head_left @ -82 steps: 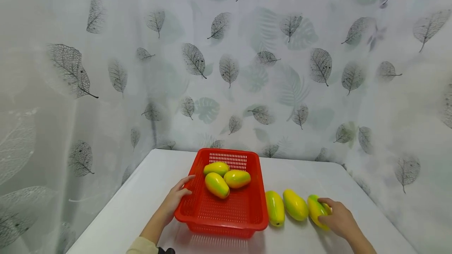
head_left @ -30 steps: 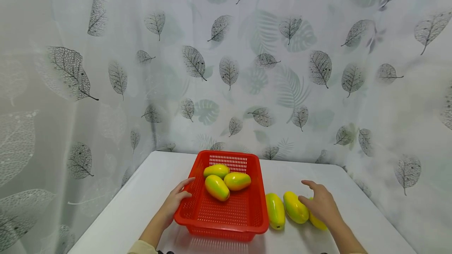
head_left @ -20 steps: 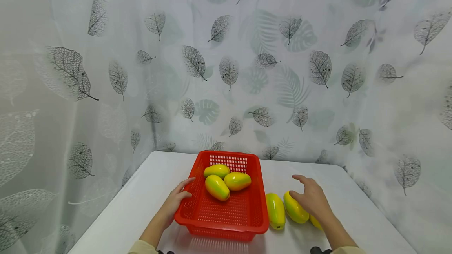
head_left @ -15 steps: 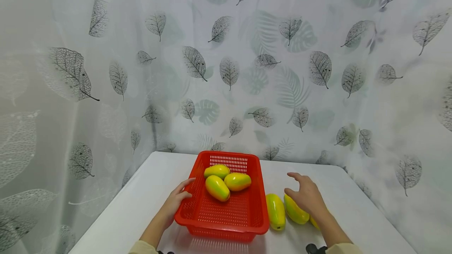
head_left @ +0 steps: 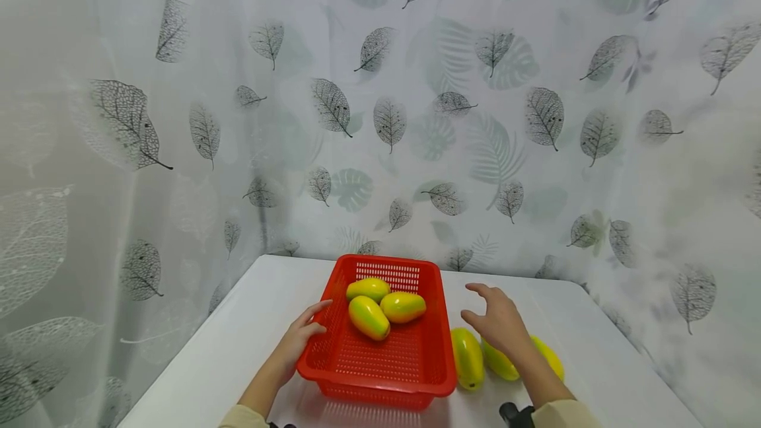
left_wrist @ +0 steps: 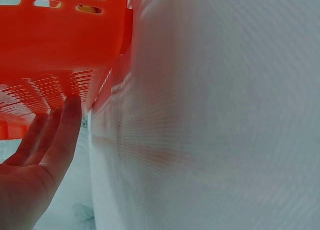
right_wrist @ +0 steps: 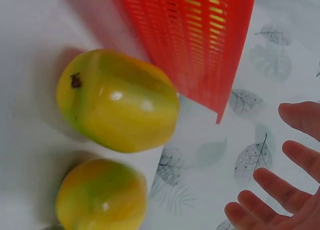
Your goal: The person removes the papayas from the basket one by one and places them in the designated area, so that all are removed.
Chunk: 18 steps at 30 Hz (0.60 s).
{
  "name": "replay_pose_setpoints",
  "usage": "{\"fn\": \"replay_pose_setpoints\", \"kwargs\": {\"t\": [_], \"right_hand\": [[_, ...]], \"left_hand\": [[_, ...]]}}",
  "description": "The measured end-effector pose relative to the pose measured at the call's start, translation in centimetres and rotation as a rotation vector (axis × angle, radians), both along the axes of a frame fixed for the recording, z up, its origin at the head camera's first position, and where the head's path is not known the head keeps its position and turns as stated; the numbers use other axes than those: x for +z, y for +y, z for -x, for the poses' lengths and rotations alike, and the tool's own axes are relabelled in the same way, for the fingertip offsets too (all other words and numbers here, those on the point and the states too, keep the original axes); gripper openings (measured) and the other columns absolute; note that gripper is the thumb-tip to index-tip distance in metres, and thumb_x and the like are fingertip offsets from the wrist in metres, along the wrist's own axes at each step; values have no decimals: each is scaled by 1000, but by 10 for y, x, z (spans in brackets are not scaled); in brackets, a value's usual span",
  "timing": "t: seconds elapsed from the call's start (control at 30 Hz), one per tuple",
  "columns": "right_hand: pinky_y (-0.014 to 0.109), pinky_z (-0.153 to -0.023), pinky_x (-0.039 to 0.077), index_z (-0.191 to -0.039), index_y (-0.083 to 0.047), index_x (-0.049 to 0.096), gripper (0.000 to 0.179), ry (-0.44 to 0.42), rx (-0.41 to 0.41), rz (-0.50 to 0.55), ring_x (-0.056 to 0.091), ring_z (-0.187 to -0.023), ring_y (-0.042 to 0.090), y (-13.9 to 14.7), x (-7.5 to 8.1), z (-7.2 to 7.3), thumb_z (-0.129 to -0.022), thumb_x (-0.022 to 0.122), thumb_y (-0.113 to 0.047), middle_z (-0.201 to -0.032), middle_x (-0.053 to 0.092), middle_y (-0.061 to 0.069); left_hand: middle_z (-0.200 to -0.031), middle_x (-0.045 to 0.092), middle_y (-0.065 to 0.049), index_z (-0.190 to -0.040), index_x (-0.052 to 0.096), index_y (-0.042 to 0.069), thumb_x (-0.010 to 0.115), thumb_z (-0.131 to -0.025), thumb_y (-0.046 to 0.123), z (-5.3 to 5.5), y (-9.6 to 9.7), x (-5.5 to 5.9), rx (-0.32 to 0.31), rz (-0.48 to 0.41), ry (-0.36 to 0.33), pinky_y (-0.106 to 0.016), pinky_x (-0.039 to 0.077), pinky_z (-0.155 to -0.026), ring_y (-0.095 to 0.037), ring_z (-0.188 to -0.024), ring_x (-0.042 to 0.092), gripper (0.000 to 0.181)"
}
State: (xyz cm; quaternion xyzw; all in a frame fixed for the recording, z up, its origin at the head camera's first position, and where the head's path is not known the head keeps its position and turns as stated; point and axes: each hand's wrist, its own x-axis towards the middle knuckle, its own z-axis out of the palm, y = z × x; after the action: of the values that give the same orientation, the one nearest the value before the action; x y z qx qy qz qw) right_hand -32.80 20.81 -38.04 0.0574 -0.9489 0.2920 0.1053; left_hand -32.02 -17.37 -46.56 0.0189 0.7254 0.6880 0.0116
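A red plastic basket [head_left: 380, 378] with slotted walls holds three glossy yellow-green fruits that look like papayas [head_left: 368, 318]. My left hand [head_left: 294, 345] touches its left side. In the left wrist view, the fingers [left_wrist: 64, 137] lie straight against the basket's wall, and the thumb is out of that view. On the table's right, a row of three similar fruits [head_left: 468, 358] lies beside the basket, the middle one [head_left: 498, 360] partly behind my right forearm. Above them my right hand [head_left: 498, 322] hovers with spread fingers, holding nothing; the right wrist view shows it apart from the fruits.
A white table [head_left: 238, 335] carries everything. A leaf-printed curtain [head_left: 392, 170] stands behind it and along both sides. The basket's right wall [right_wrist: 190, 44] rises close to the nearest loose fruit.
My right hand has left the rightmost fruit and moved left over the row toward the basket, fingers spread. That fruit stays on the table. My left hand keeps its place.
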Motion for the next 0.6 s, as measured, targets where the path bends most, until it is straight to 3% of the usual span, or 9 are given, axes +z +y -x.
{"fn": "replay_pose_setpoints", "kwargs": {"t": [0.6], "right_hand": [[62, -99, 55, -141, -9, 61, 54, 67, 90, 18, 58, -124, 43, -53, 6, 8, -90, 75, -20, -138, 59, 23]], "left_hand": [[-157, 42, -23, -156, 44, 17, 52, -98, 13, 2, 0, 0, -14, -1, 3, -50, 59, -98, -41, -131, 54, 59]]}}
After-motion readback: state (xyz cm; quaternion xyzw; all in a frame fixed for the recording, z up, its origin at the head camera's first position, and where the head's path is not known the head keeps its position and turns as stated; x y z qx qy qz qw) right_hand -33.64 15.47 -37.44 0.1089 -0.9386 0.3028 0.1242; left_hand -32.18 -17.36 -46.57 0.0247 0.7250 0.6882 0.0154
